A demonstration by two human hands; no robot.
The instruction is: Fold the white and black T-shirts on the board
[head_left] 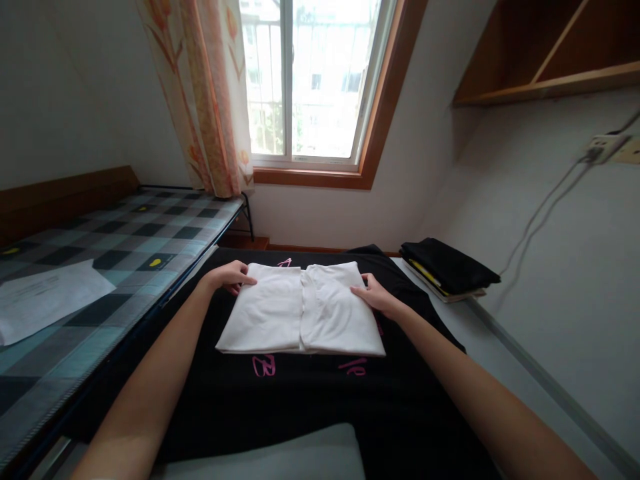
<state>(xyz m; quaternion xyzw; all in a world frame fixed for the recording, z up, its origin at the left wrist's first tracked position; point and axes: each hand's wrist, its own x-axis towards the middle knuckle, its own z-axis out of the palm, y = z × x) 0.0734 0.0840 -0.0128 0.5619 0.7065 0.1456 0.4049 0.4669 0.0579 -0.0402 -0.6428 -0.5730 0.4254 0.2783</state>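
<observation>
A white garment, folded into a flat rectangle (270,313), lies on a black cloth (300,407) with pink lettering. Its two sides meet at a seam down the middle; it looks like a shirt. At its far left edge, my left hand (233,275) pinches the fabric, thumb on top and fingers partly hidden beneath. My right hand (377,293) grips the far right edge in the same way, its thumb lying over the cloth.
To the left stands a bed with a checked mattress (195,223) and a paper sheet (55,293). A black cloth bundle (450,267) sits over papers at the right. A pale grey object (280,457) lies nearest me. A curtained window (325,87) is ahead.
</observation>
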